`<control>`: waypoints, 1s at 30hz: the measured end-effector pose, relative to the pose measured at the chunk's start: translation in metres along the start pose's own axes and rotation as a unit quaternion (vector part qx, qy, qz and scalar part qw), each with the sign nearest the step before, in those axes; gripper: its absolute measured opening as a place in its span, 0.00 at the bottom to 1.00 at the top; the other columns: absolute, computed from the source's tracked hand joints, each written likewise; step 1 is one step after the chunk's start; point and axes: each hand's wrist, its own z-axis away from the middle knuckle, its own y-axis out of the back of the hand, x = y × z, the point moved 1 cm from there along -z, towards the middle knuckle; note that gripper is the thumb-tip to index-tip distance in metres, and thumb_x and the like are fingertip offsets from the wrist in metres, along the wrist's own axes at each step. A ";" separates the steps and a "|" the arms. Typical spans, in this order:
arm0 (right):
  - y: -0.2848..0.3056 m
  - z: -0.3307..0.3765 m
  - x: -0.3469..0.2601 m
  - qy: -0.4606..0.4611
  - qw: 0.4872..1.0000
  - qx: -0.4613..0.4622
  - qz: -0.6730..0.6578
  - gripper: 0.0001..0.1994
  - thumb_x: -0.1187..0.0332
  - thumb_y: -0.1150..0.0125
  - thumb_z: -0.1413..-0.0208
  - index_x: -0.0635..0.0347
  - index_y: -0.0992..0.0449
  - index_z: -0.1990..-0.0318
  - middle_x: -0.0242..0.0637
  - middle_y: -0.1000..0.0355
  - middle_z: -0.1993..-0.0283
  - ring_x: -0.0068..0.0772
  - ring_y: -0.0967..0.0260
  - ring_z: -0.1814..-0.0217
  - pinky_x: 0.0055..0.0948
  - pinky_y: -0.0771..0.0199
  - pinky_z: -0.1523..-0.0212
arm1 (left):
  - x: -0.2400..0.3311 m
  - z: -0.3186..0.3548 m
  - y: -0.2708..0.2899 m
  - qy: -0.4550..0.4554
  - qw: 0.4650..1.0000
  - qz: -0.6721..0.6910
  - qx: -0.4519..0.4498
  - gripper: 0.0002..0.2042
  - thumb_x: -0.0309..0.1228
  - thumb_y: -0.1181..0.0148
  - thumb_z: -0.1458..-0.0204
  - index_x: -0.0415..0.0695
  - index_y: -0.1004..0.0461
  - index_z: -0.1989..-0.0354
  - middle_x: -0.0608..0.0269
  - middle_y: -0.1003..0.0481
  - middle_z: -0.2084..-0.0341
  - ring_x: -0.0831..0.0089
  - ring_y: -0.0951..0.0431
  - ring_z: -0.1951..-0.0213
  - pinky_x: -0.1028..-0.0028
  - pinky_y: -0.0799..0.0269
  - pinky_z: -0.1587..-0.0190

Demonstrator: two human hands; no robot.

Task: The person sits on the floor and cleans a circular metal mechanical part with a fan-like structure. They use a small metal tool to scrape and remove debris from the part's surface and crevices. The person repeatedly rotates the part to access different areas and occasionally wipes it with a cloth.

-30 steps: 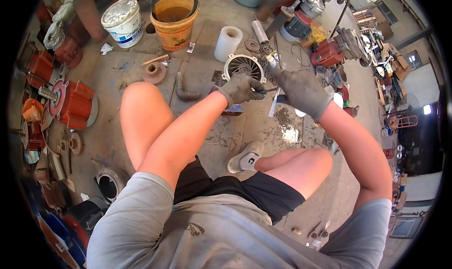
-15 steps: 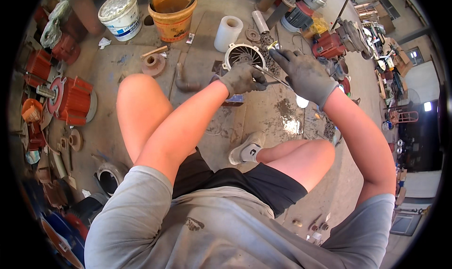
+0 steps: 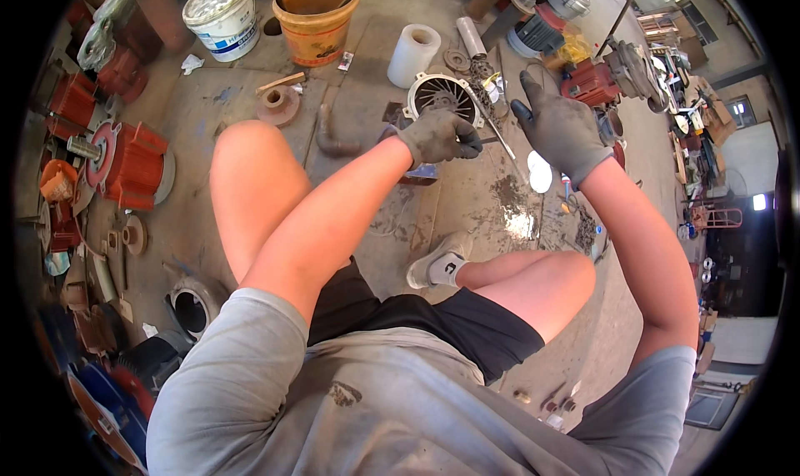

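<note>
The left hand (image 3: 444, 137) curls closed beside a finned casing (image 3: 435, 87) — whether holding anything, I cannot tell — and the right hand (image 3: 562, 128) (gloved) spreads wide.

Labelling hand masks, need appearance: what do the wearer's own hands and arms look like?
Left hand and right hand: matching dark grey gloves, blackish at some fingertips, with close-fitting cuffs at the wrists. Forearms bare up to short, loose grey sleeves. No cables or printed markings visible on either arm.
</note>
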 end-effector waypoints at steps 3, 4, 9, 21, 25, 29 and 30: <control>0.005 0.010 -0.002 0.103 0.994 0.021 0.041 0.32 0.60 0.37 0.29 0.50 0.32 0.19 0.41 0.19 0.36 0.50 0.16 0.41 0.48 0.16 0.44 | -0.003 0.002 0.000 0.010 1.000 0.009 -0.004 0.09 0.34 0.20 0.41 0.48 0.08 0.54 0.63 0.10 0.63 0.69 0.12 0.59 0.65 0.17 0.51; 0.006 0.013 -0.002 0.143 0.987 0.035 0.068 0.33 0.60 0.37 0.29 0.48 0.33 0.17 0.38 0.22 0.29 0.49 0.18 0.37 0.46 0.17 0.42 | -0.006 0.002 0.000 0.011 1.000 0.011 -0.005 0.09 0.35 0.20 0.42 0.48 0.08 0.54 0.62 0.10 0.63 0.69 0.12 0.59 0.65 0.17 0.51; 0.005 0.021 0.001 0.413 0.872 0.203 0.167 0.33 0.70 0.36 0.36 0.44 0.28 0.21 0.30 0.27 0.25 0.37 0.24 0.30 0.41 0.20 0.37 | -0.003 0.003 0.000 0.007 1.000 -0.004 0.006 0.10 0.35 0.19 0.42 0.47 0.09 0.55 0.60 0.11 0.64 0.68 0.13 0.60 0.65 0.19 0.52; -0.011 0.016 -0.003 0.249 0.959 0.086 0.105 0.18 0.53 0.30 0.35 0.51 0.12 0.45 0.41 0.15 0.51 0.41 0.16 0.54 0.45 0.17 0.52 | 0.009 0.006 0.006 0.025 0.999 0.031 -0.018 0.11 0.34 0.20 0.41 0.47 0.08 0.51 0.59 0.09 0.59 0.64 0.10 0.57 0.64 0.16 0.48; -0.020 0.003 -0.021 0.104 0.994 -0.025 0.022 0.26 0.44 0.41 0.25 0.58 0.10 0.60 0.47 0.13 0.59 0.45 0.13 0.54 0.50 0.16 0.50 | 0.011 0.008 0.007 0.032 0.999 0.015 -0.019 0.10 0.33 0.22 0.41 0.48 0.08 0.52 0.59 0.09 0.59 0.64 0.11 0.58 0.63 0.17 0.49; -0.008 -0.013 -0.020 -0.115 0.909 -0.276 -0.291 0.33 0.42 0.53 0.19 0.61 0.11 0.58 0.48 0.12 0.58 0.50 0.13 0.52 0.52 0.16 0.46 | 0.007 0.006 0.008 0.026 0.999 0.024 -0.009 0.10 0.33 0.22 0.40 0.50 0.07 0.52 0.58 0.09 0.60 0.64 0.11 0.59 0.62 0.17 0.50; -0.020 -0.012 -0.010 -0.050 0.967 -0.211 -0.130 0.25 0.48 0.47 0.21 0.60 0.12 0.51 0.48 0.13 0.51 0.53 0.14 0.47 0.52 0.16 0.45 | 0.006 0.003 0.004 0.016 1.000 0.026 -0.003 0.10 0.33 0.22 0.40 0.51 0.07 0.52 0.58 0.09 0.60 0.64 0.11 0.59 0.62 0.18 0.50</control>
